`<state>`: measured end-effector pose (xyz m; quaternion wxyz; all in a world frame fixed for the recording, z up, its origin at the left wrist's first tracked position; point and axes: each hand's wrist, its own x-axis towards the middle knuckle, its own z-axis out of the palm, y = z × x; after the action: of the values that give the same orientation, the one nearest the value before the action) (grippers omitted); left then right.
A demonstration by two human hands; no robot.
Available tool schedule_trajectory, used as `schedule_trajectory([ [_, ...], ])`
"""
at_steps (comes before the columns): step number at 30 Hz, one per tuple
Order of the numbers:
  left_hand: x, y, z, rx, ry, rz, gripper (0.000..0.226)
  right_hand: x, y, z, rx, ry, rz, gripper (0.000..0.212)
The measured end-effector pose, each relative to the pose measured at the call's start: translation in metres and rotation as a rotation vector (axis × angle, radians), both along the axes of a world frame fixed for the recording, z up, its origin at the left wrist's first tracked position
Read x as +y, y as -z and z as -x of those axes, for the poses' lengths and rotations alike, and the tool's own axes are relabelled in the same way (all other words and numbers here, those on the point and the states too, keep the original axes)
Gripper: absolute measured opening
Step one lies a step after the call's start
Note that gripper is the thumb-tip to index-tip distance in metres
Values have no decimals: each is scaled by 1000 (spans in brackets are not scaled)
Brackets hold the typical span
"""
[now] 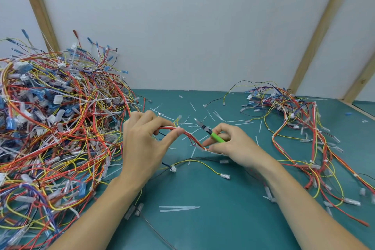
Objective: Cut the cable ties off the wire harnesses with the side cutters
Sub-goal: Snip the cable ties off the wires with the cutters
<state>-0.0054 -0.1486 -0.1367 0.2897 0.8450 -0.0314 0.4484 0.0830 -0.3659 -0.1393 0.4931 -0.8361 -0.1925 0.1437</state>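
Harness (190, 138) pinched between left hand (142, 140) and right hand (233, 146) (side cutters (211, 133) also gripped).

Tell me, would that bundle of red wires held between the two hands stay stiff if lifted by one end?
Probably not. The red wire bundle already sags in a curve between the left hand and right hand, so it looks floppy. Its thin strands suggest it is light.

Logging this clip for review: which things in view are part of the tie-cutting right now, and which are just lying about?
In use:
- wire harness, held between both hands
- left hand, pinching it
- right hand, holding the side cutters
- cable tie on the harness by the right hand

Lying about:
- big wire pile
- smaller wire pile
- cut tie scraps on the green table
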Motion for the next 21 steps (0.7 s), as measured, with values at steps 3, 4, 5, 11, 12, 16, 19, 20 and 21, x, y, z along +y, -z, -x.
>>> schedule_trajectory([
  [3, -2, -6, 5, -128, -35, -85, 26, 1, -3, 1, -24, -36, -12, 25],
  [4, -4, -8, 7, -191, -44, -120, 23, 1, -4, 2, -18, -44, -28, 25],
  [5, -6, -10, 9, -257, -50, -153, 19, 1, -4, 2, -3, -57, -54, 24],
  [11, -9, -7, 3, -337, 46, -272, 34, -1, -9, -4, -9, 214, -424, 17],
  [12, -7, -4, 0, -247, 56, -300, 43, -3, -9, -7, 8, 310, -496, 18],
  [16, 1, 0, -3, 20, -20, -337, 44, -14, -10, -16, 44, 608, -642, 17],
  [19, -1, 3, 1, 126, 83, -161, 40, -19, -11, -20, 21, 706, -708, 21],
  [20, -6, 6, 0, 208, 108, -60, 44, -21, -11, -22, 4, 714, -710, 21],
  [21, -10, 10, -1, 292, 111, 26, 50, -22, -10, -23, -14, 709, -703, 21],
])
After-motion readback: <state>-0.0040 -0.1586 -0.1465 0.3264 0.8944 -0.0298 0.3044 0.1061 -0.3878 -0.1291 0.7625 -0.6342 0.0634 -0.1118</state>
